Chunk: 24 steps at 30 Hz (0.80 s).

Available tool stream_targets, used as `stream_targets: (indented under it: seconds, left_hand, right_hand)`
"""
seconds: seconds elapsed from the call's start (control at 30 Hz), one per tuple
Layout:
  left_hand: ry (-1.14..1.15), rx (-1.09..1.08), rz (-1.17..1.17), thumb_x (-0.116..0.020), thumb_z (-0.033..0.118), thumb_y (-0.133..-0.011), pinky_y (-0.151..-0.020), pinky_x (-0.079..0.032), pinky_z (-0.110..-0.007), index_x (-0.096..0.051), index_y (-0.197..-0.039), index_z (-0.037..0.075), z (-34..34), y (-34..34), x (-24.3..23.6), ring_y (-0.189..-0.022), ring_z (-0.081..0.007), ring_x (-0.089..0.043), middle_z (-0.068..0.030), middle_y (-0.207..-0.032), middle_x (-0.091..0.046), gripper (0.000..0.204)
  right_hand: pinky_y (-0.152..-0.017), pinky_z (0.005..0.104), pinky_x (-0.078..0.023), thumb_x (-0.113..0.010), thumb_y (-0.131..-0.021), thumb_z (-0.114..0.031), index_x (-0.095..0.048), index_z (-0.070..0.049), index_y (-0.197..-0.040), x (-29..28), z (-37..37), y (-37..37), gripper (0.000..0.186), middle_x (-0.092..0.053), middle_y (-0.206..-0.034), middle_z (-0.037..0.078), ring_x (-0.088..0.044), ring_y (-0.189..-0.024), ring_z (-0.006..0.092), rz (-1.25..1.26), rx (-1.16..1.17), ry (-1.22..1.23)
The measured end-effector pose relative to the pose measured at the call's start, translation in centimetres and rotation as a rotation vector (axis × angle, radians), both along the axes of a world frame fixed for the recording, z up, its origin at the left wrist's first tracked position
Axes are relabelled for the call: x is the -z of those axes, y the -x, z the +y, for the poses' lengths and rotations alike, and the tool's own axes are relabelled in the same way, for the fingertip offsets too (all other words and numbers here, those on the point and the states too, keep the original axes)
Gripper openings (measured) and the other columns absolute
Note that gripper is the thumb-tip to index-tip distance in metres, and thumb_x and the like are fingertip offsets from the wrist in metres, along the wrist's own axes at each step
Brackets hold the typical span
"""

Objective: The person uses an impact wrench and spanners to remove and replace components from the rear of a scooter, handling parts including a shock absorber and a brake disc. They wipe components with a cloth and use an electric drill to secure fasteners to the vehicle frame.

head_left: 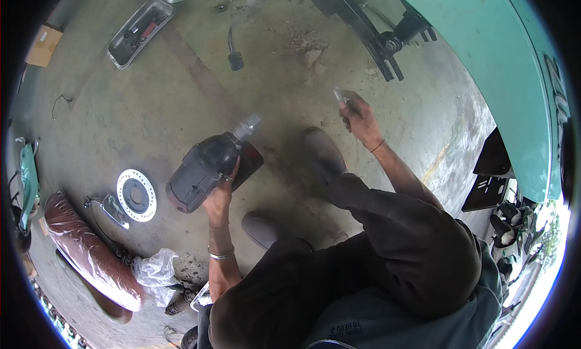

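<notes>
Fingers point(225, 181) of left hand point(219, 197) wrapped under dark housing point(203, 170) — right hand point(358, 116) pinching small clear piece point(342, 95).

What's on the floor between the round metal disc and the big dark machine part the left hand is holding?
Nothing: in the head view, only bare stained concrete floor lies between the disc and the dark part in the left hand.

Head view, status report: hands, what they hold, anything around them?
Left hand grips dark housing. Right hand raised, pinching small pale piece. Brake disc, metal tray lie apart on floor.
</notes>
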<state>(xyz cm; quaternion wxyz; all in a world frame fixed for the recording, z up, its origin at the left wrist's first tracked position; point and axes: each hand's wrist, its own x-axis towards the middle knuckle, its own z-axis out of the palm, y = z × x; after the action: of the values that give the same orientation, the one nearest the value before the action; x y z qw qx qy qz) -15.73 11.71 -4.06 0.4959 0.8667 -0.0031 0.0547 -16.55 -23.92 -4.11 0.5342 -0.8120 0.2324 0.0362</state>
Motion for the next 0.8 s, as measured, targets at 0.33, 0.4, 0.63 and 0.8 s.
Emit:
stream_targets:
  seconds: [0.33,0.4,0.63,0.8]
  left_hand:
    - [0.419,0.152,0.030,-0.085,0.020,-0.075,-0.074,-0.051,-0.030,-0.069,-0.093,0.002,-15.4,-4.5,-2.9,-0.079,-0.0127,-0.064,-0.0021,-0.088,-0.070,0.030]
    - [0.464,0.175,-0.006,-0.085,0.019,-0.076,-0.075,-0.051,-0.030,-0.069,-0.093,0.002,-16.4,-4.6,-2.9,-0.081,-0.0137,-0.064,-0.0028,-0.090,-0.070,0.030]
    - [-0.294,0.359,-0.698,-0.082,0.018,-0.077,-0.082,-0.051,-0.033,-0.069,-0.100,0.003,-17.9,-5.8,-2.0,-0.090,-0.0164,-0.067,-0.0050,-0.100,-0.072,0.030]
    - [0.049,0.417,-0.182,-0.063,0.026,-0.089,-0.089,-0.048,-0.031,-0.061,-0.120,0.013,-17.9,-5.4,0.4,-0.104,-0.0133,-0.061,0.0011,-0.110,-0.066,0.034]
  right_hand:
    - [-0.052,0.0252,-0.041,-0.055,-0.099,-0.034,-0.061,0.000,-0.105,-13.3,-5.7,1.2,0.035,-0.046,-0.073,-0.001,-0.040,-0.055,0.0068,-0.229,0.349,-0.153]
    - [-0.049,0.0247,-0.038,-0.054,-0.099,-0.033,-0.060,-0.002,-0.098,-15.0,-4.5,-0.4,0.031,-0.046,-0.070,-0.001,-0.039,-0.054,0.0061,-0.170,0.245,-0.115]
    - [-0.042,0.0218,-0.028,-0.053,-0.099,-0.032,-0.061,-0.003,-0.106,-15.9,-2.7,-2.5,0.030,-0.043,-0.065,-0.003,-0.035,-0.049,0.0049,-0.109,0.113,0.041]
    - [-0.040,0.0203,-0.024,-0.055,-0.097,-0.035,-0.062,-0.004,-0.108,-16.6,-3.4,-3.2,0.034,-0.042,-0.066,-0.004,-0.033,-0.047,0.0032,-0.056,0.076,0.007]
